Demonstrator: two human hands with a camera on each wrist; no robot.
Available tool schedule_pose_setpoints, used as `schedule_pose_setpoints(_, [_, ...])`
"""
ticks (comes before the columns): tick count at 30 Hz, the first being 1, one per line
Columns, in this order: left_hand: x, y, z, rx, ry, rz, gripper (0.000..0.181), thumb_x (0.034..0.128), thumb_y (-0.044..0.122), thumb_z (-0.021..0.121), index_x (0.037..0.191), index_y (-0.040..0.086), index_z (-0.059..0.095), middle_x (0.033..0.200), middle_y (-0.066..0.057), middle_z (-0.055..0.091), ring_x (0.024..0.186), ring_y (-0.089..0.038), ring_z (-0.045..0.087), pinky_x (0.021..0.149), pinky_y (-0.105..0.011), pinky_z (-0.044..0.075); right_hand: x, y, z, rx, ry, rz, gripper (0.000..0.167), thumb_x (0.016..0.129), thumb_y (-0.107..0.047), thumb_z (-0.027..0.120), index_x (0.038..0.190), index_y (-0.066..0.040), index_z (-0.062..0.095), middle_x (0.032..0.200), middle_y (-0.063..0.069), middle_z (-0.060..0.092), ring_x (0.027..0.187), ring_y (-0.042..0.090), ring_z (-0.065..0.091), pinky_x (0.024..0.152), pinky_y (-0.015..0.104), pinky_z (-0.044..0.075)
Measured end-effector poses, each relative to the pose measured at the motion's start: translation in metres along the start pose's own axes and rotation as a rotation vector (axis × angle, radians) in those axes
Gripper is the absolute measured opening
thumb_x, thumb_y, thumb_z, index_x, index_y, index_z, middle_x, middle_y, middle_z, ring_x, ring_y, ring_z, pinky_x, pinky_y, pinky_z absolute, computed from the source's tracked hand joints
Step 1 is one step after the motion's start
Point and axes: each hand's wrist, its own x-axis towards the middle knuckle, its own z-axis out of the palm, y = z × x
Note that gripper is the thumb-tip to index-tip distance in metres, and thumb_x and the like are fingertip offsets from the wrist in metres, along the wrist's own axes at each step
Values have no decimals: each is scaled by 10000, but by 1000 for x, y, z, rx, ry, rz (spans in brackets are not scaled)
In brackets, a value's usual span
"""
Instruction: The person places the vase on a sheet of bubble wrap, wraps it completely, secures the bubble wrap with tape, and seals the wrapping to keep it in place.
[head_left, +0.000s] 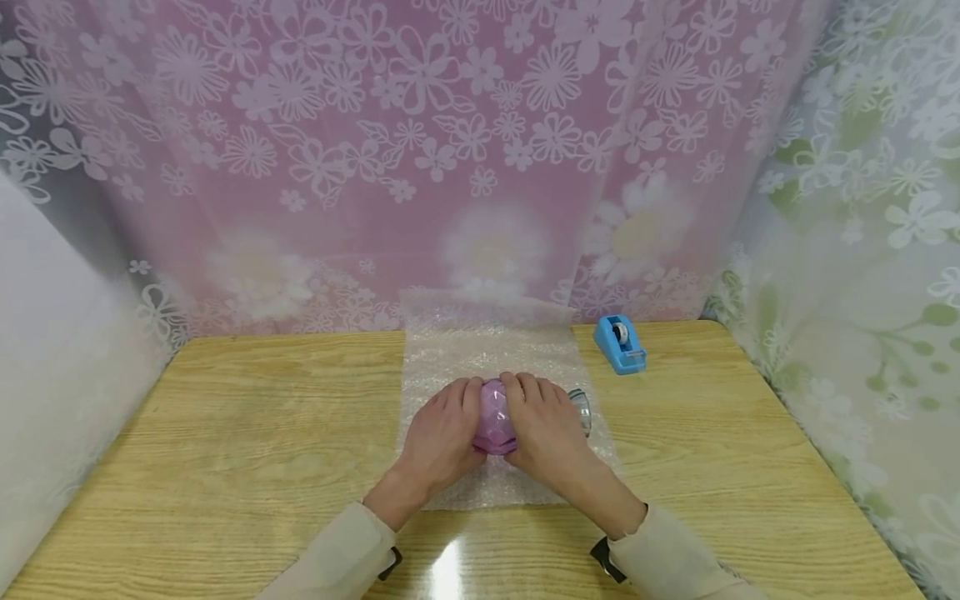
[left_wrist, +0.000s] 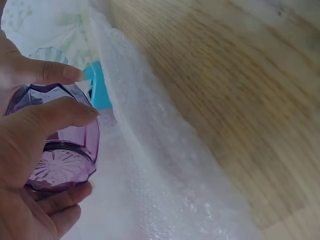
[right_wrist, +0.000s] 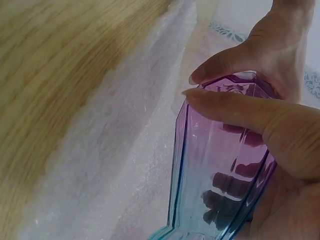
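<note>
A faceted glass vase [head_left: 495,417], purple shading to blue-green, lies on its side across a sheet of bubble wrap [head_left: 442,350]. My left hand [head_left: 442,429] grips its purple base end, where a starburst pattern [left_wrist: 60,167] shows in the left wrist view. Further along, my right hand [head_left: 547,425] holds the body, thumb on the near side and fingers visible through the glass [right_wrist: 200,145]. The blue-green flared mouth [head_left: 582,412] sticks out to the right of that hand. Both thumbs lie close together along the vase.
A blue tape dispenser [head_left: 621,344] with a roll of tape stands at the back right of the wooden table [head_left: 262,433]. Behind the table hangs a pink flowered curtain [head_left: 375,167], and the far end of the bubble wrap bends up against it.
</note>
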Motion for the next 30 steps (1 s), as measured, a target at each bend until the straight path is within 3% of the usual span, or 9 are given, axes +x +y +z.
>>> schedule_pose_setpoints(8, [0,5,-6,-2,-44,-19,792,562,171,833,1223,-72,468,1059,-151,552,941,-262,586,877,-328,485,-4,-3,-2,40,-8,7,986,479,-301,954,1266,35,464,1127,211,543,1016,376,545,889,490,448])
schedule_pose_setpoints(19, [-12,8,-4,-62,-63,22,890,544,365,888,1205,-43,454,1030,-138,534,894,-237,569,845,-324,496,-13,-4,-4,51,-81,-29,1004,460,-325,957,1255,34,460,1111,205,547,994,357,543,852,467,461])
schedule_pose_setpoints(30, [-19,13,-3,-80,-90,28,859,552,324,870,1203,-47,449,1038,-145,540,899,-250,576,847,-345,492,-20,-9,-8,83,-168,-3,985,505,-319,943,1279,40,451,1145,223,541,1026,371,538,873,484,454])
